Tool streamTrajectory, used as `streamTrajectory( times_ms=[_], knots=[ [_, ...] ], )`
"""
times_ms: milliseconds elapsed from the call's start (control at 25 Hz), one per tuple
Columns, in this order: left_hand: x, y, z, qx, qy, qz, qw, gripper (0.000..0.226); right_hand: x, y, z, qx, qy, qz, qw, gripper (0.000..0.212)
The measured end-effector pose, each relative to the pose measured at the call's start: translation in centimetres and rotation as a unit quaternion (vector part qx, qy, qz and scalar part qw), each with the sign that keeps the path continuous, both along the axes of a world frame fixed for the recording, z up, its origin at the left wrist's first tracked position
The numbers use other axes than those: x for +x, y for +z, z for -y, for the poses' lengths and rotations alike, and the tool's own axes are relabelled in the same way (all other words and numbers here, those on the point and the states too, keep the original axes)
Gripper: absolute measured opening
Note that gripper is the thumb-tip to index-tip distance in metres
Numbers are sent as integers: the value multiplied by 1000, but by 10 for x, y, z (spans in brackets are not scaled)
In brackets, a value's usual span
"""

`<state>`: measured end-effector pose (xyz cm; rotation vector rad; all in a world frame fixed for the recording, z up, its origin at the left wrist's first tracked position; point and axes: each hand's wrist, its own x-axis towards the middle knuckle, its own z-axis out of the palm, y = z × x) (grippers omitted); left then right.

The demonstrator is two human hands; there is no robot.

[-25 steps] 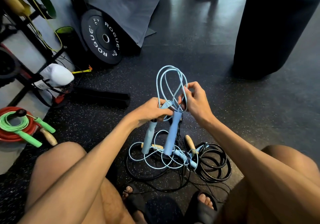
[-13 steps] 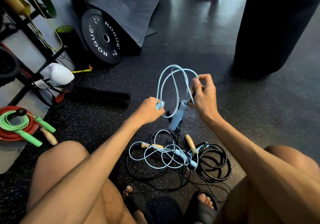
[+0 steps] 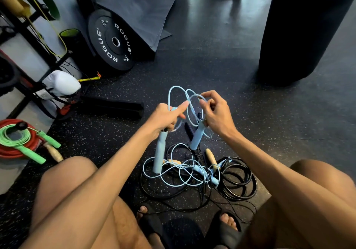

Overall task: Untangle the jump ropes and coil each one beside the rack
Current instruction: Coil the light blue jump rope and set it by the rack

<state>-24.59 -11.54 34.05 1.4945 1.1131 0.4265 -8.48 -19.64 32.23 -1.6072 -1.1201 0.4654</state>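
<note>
I hold a light blue jump rope [image 3: 178, 94] above the floor. My left hand [image 3: 165, 116] grips the top of one blue handle [image 3: 159, 152], which hangs straight down. My right hand [image 3: 215, 111] pinches a loop of the blue cord, and the second blue handle [image 3: 196, 139] dangles below it. Under my hands lies a tangle on the floor: another light blue rope [image 3: 185, 173], a black coiled rope [image 3: 238, 179] and a wooden handle [image 3: 211, 158]. A green rope [image 3: 17, 138] lies coiled on a red rope [image 3: 11, 152] beside the rack [image 3: 36, 42] at the left.
A black Rogue weight plate [image 3: 113, 40] leans against an upright at the back left. A black punching bag [image 3: 300, 29] stands at the right. A white bag [image 3: 59, 84] hangs on the rack. A black bar [image 3: 111, 107] lies on the floor. My knees and sandalled feet frame the tangle.
My left hand has gone lower and its blue handle now hangs in view. My right hand has moved down and closer, and the raised loops are smaller.
</note>
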Motion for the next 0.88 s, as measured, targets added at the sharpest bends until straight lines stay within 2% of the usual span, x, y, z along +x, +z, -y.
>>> streamTrajectory(
  times_ms=[80,240,360,400,480,520,600,680,760,800,880],
  knots=[
    [6,-1,7,-27,-20,18,999,52,-8,-3,1,-13,28,-1,1000,4],
    [10,-14,10,-3,-37,-25,999,25,-14,0,2,-11,46,-46,998,8],
    [8,-18,7,-7,-34,-33,999,17,-15,3,4,-7,41,-90,995,7],
    [9,-19,6,8,-36,-53,998,21,-15,5,4,-5,28,-97,995,7],
    [8,-20,6,82,-56,-156,983,24,-11,9,2,10,-15,-116,993,11],
    [6,-20,7,124,-72,-228,963,19,-7,11,0,16,-39,-119,992,12],
    [2,-24,7,174,-83,-341,920,39,3,14,-1,18,-81,-98,992,15],
    [-3,-25,5,202,-88,-372,902,47,8,15,0,8,-102,-44,994,16],
    [-6,-21,-1,206,-85,-362,905,48,8,15,3,-26,-100,34,994,17],
    [-7,-19,-6,187,-80,-324,924,49,9,13,4,-49,-89,58,993,17],
    [-10,-10,-14,93,-54,-176,979,49,12,7,5,-115,-55,76,989,16]
  ],
)
